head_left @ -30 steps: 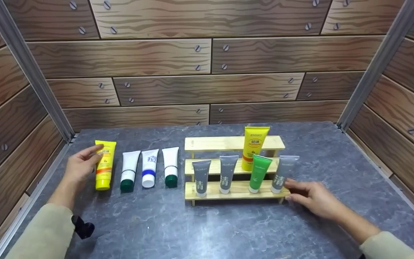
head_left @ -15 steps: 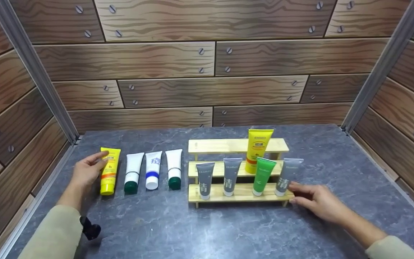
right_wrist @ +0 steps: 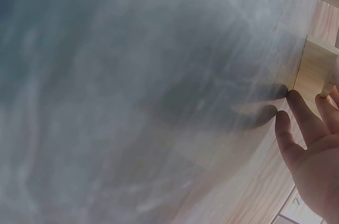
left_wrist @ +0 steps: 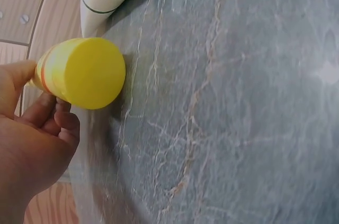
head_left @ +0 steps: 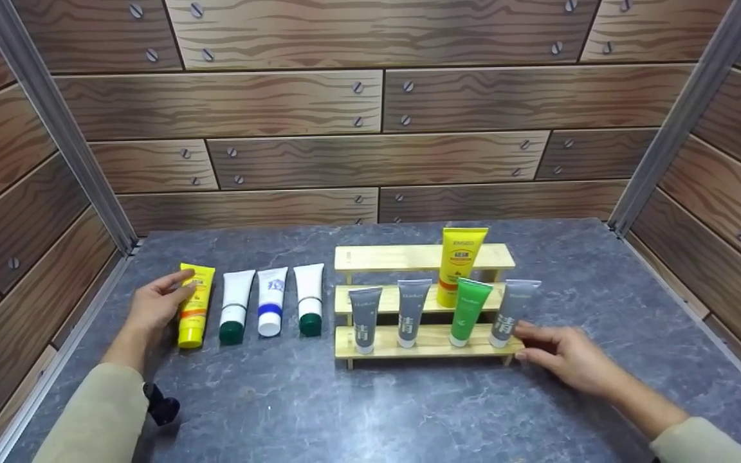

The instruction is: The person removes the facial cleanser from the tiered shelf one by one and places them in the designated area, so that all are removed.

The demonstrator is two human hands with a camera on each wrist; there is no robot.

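At the left end of a row of squeeze tubes, a yellow tube (head_left: 196, 307) has its cap toward the front. My left hand (head_left: 156, 303) pinches its left side between thumb and fingers; the left wrist view shows its round yellow cap (left_wrist: 96, 73) facing the camera. Over on the right, my right hand (head_left: 563, 354) holds the right end of the lowest shelf of a three-step wooden rack (head_left: 370, 257). Another yellow tube (head_left: 459, 260) stands cap down on the middle step. The front step carries a green tube (head_left: 471, 312) and several grey tubes (head_left: 364, 318), caps down.
Right of the held tube are a white tube with a green cap (head_left: 237, 305), a white tube with a blue band (head_left: 271, 301) and another green-capped white tube (head_left: 309, 299). Wood-patterned walls (head_left: 293, 103) enclose the grey marbled table (head_left: 280, 405) at back and sides.
My left hand and the yellow tube have come slightly toward the front, bringing the tube's top closer to level with its neighbours. The right hand keeps its place at the rack's end.
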